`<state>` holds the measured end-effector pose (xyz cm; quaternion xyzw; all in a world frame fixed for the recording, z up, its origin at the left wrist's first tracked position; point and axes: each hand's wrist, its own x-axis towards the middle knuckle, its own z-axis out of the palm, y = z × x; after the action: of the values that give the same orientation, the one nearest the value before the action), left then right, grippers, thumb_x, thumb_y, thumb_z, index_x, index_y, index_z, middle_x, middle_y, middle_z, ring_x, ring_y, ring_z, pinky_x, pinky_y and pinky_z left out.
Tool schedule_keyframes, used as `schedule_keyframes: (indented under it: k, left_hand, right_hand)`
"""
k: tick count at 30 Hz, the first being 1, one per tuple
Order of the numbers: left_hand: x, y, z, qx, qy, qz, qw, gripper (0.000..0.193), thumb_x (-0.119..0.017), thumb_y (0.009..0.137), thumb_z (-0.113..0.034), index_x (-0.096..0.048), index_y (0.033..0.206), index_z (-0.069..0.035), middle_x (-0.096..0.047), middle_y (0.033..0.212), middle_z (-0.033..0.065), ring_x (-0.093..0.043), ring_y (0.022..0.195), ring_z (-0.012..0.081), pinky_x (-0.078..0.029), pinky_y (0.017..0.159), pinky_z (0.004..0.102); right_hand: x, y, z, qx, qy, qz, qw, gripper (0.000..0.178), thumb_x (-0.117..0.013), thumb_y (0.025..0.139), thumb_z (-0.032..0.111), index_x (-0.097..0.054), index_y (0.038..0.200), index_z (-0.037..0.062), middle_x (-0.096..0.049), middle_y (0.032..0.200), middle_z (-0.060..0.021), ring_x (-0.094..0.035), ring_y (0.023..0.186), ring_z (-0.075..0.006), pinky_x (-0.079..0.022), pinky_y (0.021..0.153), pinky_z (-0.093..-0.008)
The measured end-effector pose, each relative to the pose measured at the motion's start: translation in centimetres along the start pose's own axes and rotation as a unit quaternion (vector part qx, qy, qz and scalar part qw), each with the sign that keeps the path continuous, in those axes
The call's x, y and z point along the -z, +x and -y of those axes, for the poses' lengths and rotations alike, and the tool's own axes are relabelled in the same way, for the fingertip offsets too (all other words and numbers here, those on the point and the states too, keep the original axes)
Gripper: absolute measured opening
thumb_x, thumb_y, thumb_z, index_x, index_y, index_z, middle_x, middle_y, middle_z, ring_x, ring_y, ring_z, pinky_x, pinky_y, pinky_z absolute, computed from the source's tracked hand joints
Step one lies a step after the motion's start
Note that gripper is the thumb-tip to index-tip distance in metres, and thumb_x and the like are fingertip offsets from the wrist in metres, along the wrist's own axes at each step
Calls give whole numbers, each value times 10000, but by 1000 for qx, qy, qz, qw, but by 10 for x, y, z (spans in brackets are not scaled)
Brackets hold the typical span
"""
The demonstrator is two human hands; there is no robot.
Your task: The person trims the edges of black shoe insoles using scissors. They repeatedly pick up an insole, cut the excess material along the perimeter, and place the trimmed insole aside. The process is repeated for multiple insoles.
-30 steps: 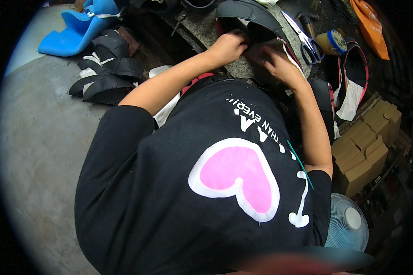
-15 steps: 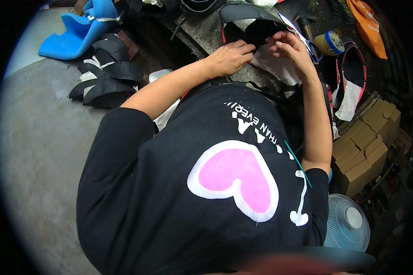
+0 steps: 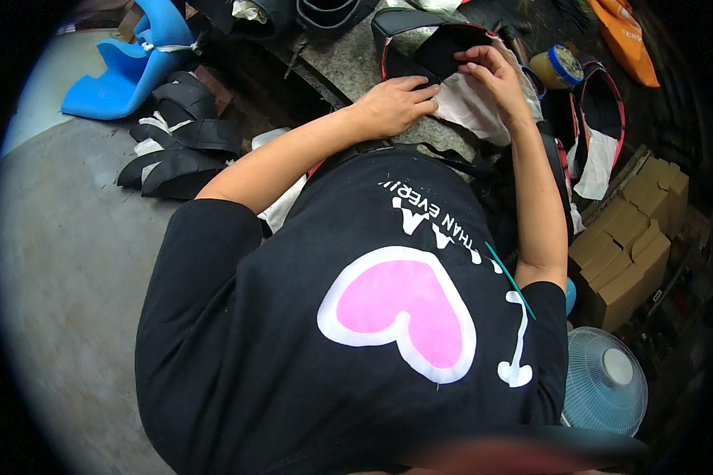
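Observation:
A black shoe upper (image 3: 408, 22) with a red edge and loose white lining (image 3: 469, 109) lies on the grey work surface before me. My left hand (image 3: 394, 104) rests at the upper's near left edge, with fingers bent over its rim. Over the opening is my right hand (image 3: 495, 79), its thumb and forefinger pinched together above the white lining. Whatever sits between those right fingertips is too small to make out. Another black upper (image 3: 602, 91) with a red rim and white lining stands to the right.
Beyond my right hand stands a blue-lidded jar (image 3: 558, 66). An orange bag (image 3: 627, 39) lies far right, above cardboard boxes (image 3: 630, 257) and a fan (image 3: 606, 380). Stacked black pieces (image 3: 186, 138) and blue foam sheet (image 3: 123, 75) are at left.
My left fingers have spread and flattened a little over the upper's edge. The right hand has shifted slightly left and down, and more white lining shows beside it.

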<state>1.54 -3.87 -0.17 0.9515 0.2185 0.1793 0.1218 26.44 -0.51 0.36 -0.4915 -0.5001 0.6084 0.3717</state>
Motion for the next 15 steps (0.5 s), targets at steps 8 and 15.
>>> schedule_keyframes:
  k: [8,15]
  left_hand:
    - [1,22,-10,58,23,30,998,373,-727,717,-178,-569,1043,-87,-583,1234,56,-557,986,243,-478,823,361]
    - [9,42,0,48,90,90,991,285,-668,769,-185,-605,1044,-150,-659,968,-5,-575,1003,225,-457,813,368]
  right_hand:
    - [5,14,-11,-62,-8,-35,997,219,-593,943,126,-571,1160,102,-646,1184,-28,-614,973,-90,-474,822,-228]
    - [8,-5,18,46,-62,-34,996,176,-592,943,113,-618,1113,75,-669,1096,-29,-615,901,-86,-480,778,-227]
